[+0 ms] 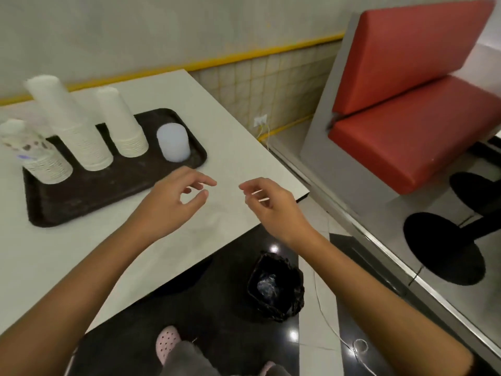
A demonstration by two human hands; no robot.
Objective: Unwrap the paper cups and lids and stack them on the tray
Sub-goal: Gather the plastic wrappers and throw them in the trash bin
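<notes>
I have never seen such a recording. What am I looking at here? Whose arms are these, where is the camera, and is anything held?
There is no machine here. A person wears one camera on the head, looking down, so both arms are that person's own. The left hand and right hand are over the white table, fingers loosely curled, holding nothing. On the table lies a dark tray. It carries upside-down paper cups in a printed stack, a tall white stack and a shorter white stack, plus a pale stack, probably lids. A black-lined bin stands on the floor.
</notes>
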